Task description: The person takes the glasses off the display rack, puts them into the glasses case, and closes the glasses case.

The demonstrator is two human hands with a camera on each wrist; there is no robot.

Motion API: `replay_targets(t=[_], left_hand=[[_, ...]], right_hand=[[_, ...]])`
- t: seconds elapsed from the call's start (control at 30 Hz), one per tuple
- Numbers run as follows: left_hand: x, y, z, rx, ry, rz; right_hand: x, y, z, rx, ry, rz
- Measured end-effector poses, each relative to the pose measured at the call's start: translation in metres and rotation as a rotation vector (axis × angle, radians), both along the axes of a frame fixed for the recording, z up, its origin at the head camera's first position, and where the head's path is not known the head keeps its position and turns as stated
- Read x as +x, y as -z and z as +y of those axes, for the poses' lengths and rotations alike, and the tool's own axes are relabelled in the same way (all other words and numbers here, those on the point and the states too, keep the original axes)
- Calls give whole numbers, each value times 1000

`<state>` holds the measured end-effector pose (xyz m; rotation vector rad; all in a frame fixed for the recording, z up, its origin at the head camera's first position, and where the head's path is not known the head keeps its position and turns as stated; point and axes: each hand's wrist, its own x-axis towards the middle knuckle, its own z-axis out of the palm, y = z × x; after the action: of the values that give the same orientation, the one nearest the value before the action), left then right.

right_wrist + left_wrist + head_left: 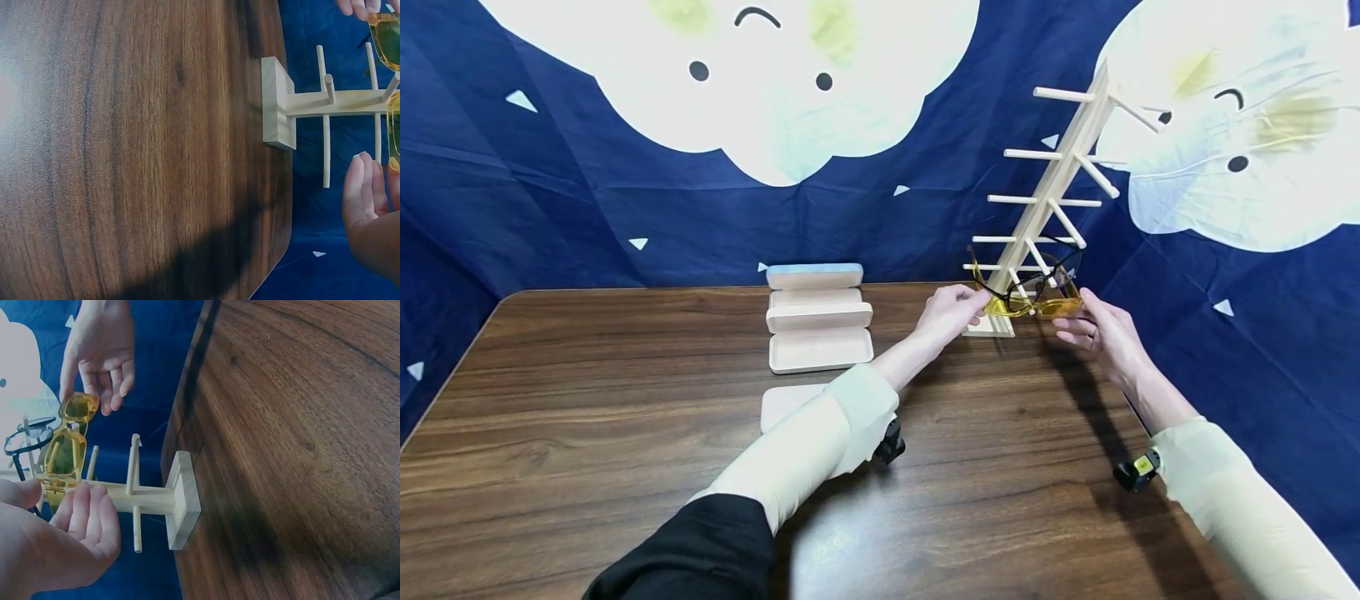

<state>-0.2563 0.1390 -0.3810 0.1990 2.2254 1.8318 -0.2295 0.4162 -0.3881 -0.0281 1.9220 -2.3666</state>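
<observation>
1. Head view: yellow-tinted glasses (pixel 1056 308) were at the far right, in front of the lower part of a wooden rack (pixel 1060 167), between both hands.
2. Left hand (pixel 951 312) pinched their left end between thumb and fingers; right hand (pixel 1108 335) held the right end with thumb and fingertips, how firmly wasn't readable.
3. One peg (pixel 74 426) showed at the bridge; couldn't tell if it bore any weight.
4. Dark-framed glasses (pixel 30 448) were just above on the rack, overlapping the yellow pair in the head view.
5. Handling, as judged: a light hold at the ends, both sides level, bridge lined up with the peg, fingers off the lenses. Main risks looked like snagging the dark pair or tipping the slim rack; slow, even movement of both hands suited it best.
6. Table (pixel 587 417) was brown wood grain; rack base stood near its far edge, arm shadow on the right.
7. Open case (pixel 820 352), pale-lined with a divider, lay left of the rack; a pale object (pixel 786 402) on its near side was partly hidden by the left sleeve (pixel 805 437), identity unclear.
8. Room: navy backdrop (pixel 587 208) with white clouds (pixel 880 67) hung behind the table and along the right.
</observation>
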Motion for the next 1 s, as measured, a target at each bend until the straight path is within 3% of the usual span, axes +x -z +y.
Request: replay_targets(t=[1.0], left_hand=[[-1,1,0,22,-15,-34]], right_hand=[[-1,-2,-2,23,9,-4]])
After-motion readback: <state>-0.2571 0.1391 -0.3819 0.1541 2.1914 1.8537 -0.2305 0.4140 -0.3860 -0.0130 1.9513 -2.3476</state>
